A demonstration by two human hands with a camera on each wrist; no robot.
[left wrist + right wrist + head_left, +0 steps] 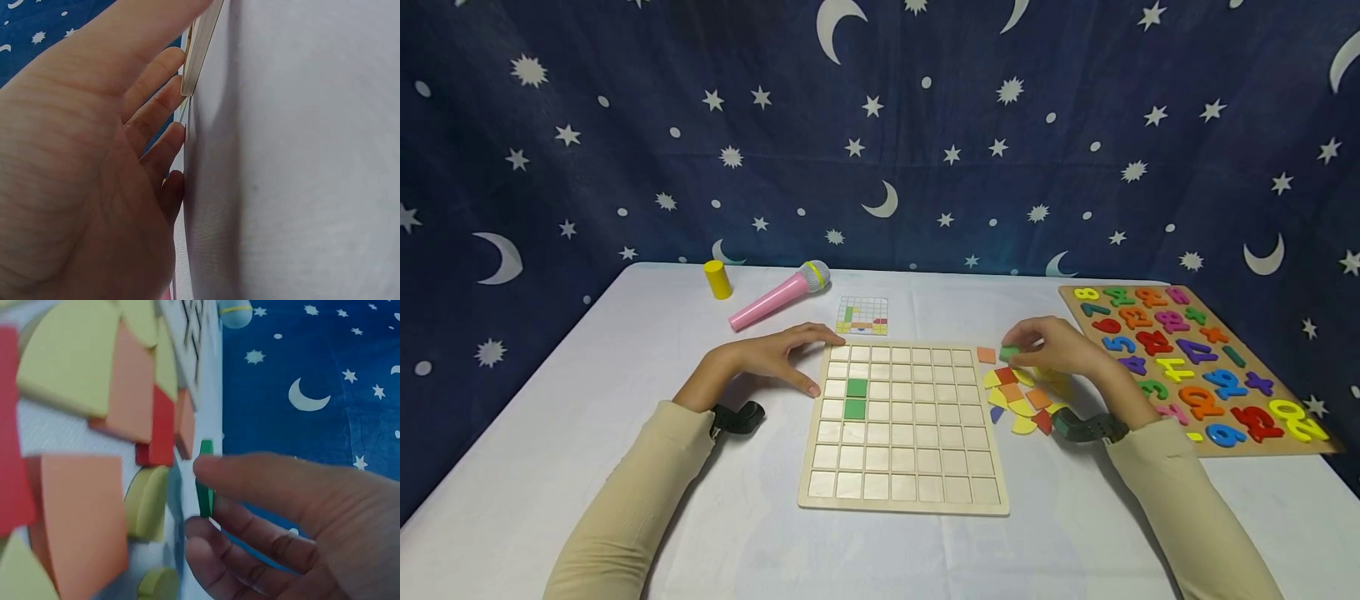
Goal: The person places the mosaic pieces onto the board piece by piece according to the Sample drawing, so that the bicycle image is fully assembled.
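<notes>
The held tile (204, 499) is green, the backdrop (898, 129) star-patterned.

Left sleeve (632, 492), left of the grid board (904, 483): one, long, plain beige, creased cloth, cuff ending just short of the wrist. Right sleeve (1187, 504), right of the board: one, matching beige, long, same cuff. Left wrist camera (741, 418), left of the board: black, rounded housing on a black band. Right wrist camera (1078, 425), right of the board: likewise black, curved housing, dark band.
</notes>
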